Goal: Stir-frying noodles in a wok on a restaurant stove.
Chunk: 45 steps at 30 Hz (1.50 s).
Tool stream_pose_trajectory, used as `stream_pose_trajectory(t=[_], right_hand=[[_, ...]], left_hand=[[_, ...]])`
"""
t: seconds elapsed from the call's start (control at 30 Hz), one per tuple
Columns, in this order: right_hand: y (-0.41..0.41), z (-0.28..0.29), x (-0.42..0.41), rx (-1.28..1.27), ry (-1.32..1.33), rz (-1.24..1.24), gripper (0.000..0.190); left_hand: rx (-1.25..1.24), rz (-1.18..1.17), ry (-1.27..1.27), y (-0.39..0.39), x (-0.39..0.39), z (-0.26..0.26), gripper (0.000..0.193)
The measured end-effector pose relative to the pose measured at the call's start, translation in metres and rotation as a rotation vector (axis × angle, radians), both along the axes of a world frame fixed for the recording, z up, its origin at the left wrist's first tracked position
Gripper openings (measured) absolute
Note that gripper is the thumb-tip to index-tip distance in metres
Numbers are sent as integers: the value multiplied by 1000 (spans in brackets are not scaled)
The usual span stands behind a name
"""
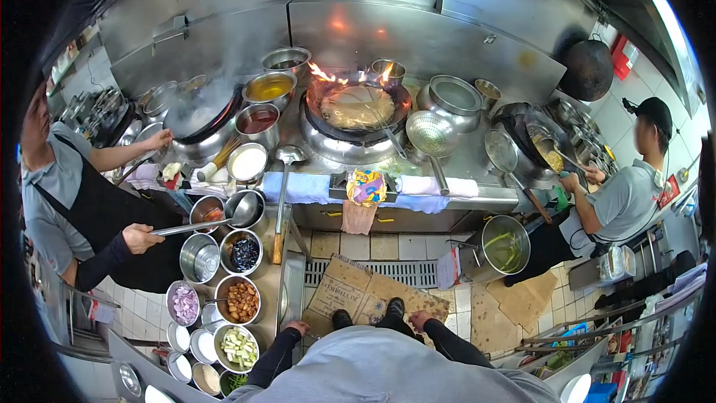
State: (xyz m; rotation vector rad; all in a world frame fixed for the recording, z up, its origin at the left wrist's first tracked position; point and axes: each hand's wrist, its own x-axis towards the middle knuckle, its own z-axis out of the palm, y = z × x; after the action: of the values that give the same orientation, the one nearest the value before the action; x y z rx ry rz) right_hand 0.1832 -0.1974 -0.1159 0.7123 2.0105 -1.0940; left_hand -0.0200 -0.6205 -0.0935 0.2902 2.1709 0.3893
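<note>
My left hand [298, 327] hangs low beside the prep counter with its fingers loosely bent; I see nothing in it. Over the stained cardboard [391, 285] on the floor, my right hand [420, 321] also hangs loose, nothing held. Nearest my left hand are steel pots of cut green vegetable [239, 347] and browned chunks [239, 299]. Ahead, a wok [358, 103] sits on the middle burner with flames at its far rim. A wire strainer [383, 131] rests across it over bubbling liquid. A wooden-handled ladle [282, 201] lies across the stove's front edge.
At left, a co-worker [100, 196] holds a ladle [196, 226] over the pots, near a steaming wok [204, 112]. Another co-worker [621, 179] stirs a wok [540, 145] at right. A perforated skimmer [430, 134] and a stockpot [505, 244] of green stalks stand nearby.
</note>
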Motion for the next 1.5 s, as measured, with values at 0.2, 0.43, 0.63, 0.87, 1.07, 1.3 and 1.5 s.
stream_pose_trajectory(t=[0.2,0.43,0.63,0.87,1.07,1.3,1.5], right_hand=[[-1,5,-2,-105,-58,-237,21],[-4,7,-7,-22,44,-84,19],[6,-7,-3,-61,52,-100,18],[-2,12,-20,-18,-18,-95,21],[4,-11,-19,171,94,216,23],[-3,22,-22,125,-38,57,24],[1,10,-20,124,20,122,26]], left_hand=[[94,-537,266,-3,-6,-10,27],[59,72,-119,-6,-5,-12,26],[88,33,-89,-8,-9,-20,26],[50,-45,15,-3,-11,-11,28],[47,25,-58,-16,-13,-33,27],[49,-151,-3,-18,-14,-32,25],[107,73,-58,-21,-16,-63,24]])
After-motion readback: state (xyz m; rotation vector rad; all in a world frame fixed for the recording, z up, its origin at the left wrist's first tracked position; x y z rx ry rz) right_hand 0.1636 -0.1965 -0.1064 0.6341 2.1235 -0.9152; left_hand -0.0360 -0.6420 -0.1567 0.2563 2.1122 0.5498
